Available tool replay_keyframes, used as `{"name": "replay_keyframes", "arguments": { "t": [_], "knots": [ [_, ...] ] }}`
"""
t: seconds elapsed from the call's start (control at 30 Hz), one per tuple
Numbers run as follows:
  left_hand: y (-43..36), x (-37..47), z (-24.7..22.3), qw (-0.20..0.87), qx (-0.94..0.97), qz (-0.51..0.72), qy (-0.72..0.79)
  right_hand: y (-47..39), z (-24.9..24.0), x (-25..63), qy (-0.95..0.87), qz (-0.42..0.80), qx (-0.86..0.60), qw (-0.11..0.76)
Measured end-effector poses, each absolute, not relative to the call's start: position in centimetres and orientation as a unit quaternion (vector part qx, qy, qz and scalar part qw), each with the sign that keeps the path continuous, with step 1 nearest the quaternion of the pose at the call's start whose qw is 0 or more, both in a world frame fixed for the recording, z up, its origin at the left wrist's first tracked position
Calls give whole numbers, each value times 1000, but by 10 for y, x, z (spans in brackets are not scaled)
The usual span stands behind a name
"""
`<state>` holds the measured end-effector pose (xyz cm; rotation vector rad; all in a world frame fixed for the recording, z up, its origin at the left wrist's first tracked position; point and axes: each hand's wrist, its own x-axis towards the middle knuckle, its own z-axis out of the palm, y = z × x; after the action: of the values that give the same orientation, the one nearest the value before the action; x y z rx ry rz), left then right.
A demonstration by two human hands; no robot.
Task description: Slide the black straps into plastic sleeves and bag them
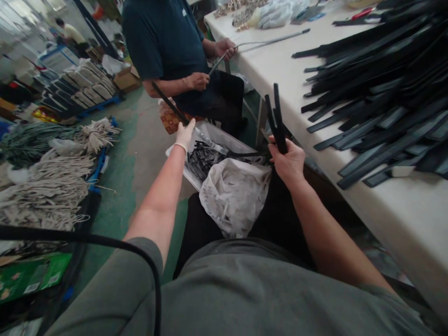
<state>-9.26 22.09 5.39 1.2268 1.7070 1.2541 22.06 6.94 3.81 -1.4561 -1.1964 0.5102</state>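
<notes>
At 2 o'clock, the big pile of black strips [378, 102] is cut off by the side of the view, and at 11 o'clock the head of the other person [161, 46] is cut off by the top. Near the middle, part of the tub [191, 181] is hidden by the white bag [238, 196], and at 3 o'clock the low parts of the held strips [277, 121] are covered by the right hand [290, 161]. The far person [72, 35] at 10 o'clock is small and blurry, and the words on the green pack [35, 275] at 8 o'clock can't be read.
</notes>
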Motion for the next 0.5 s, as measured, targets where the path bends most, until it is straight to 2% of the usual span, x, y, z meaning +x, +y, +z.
{"name": "replay_keyframes", "arguments": {
  "t": [0.13, 0.27, 0.37, 0.5],
  "knots": [
    [188, -74, 5, 296, 509, 439, 679, 51, 21, 225, -488, 275, -642, 523],
    [107, -59, -38, 346, 642, 254, 636, 21, 18, 223, -454, 416, -604, 506],
    [62, -50, -60, 289, 757, 132, 571, 7, 14, 217, -429, 485, -585, 489],
    [50, -36, -71, 224, 821, 83, 519, -1, 9, 210, -403, 536, -585, 456]
  ]
}}
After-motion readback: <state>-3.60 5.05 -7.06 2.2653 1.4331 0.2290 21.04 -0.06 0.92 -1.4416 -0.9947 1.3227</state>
